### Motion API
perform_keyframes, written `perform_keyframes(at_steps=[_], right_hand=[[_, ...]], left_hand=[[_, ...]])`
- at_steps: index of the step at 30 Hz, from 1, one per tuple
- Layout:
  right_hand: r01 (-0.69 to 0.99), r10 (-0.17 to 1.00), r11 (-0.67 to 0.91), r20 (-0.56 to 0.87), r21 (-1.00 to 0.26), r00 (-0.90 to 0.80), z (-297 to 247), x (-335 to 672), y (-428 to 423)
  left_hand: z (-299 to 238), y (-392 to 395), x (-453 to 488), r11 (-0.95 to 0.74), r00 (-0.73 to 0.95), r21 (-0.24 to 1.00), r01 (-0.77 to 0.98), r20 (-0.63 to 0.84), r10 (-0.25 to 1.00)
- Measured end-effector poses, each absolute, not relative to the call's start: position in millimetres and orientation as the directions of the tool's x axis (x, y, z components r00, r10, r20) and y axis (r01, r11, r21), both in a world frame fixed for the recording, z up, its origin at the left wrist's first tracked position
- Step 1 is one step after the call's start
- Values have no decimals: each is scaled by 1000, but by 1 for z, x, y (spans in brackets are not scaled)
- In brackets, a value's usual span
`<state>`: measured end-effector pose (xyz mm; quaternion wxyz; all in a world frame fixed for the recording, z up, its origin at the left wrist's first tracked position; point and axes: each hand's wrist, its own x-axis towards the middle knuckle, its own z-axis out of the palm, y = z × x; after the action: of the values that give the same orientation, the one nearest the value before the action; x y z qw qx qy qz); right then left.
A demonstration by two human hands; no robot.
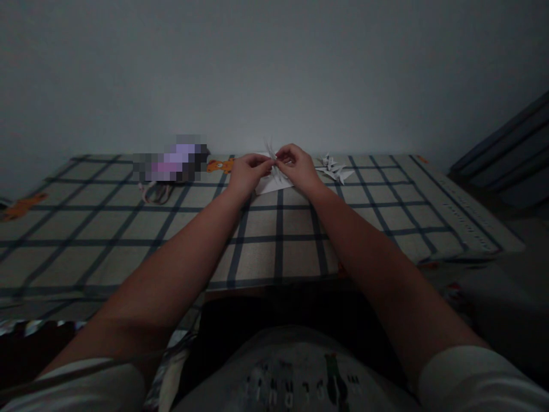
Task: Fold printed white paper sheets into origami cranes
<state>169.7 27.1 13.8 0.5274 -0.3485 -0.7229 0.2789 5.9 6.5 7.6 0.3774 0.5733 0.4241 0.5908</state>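
Note:
Near the far side of the table, my left hand (pixel 251 171) and my right hand (pixel 298 169) meet with fingertips pinched together. Between them is a small, thin piece of folded white paper (pixel 270 149), with narrow points sticking up above the fingers; its middle is covered by the fingertips. Under both hands lies a flat white sheet of paper (pixel 268 186), partly hidden. Just right of my right hand rests a little cluster of folded white paper cranes (pixel 333 169) with pointed wings.
A checked cloth (pixel 295 257) covers the table, which stands against a grey wall (pixel 274 74). At the left is a pixelated purple object (pixel 178 163) with a looped strap (pixel 158 194). Dark striped fabric (pixel 510 154) hangs at the right.

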Motion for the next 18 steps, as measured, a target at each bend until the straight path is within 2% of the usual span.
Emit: perform_keyframes(at_steps=[7,18], right_hand=[[107,856,500,470,-860,-217,9,166,35],[20,901,350,330,-937,-280,18,170,26]], left_hand=[[8,10,4,-386,-121,919,85,394,911],[14,4,3,-352,-16,935,33,353,936]])
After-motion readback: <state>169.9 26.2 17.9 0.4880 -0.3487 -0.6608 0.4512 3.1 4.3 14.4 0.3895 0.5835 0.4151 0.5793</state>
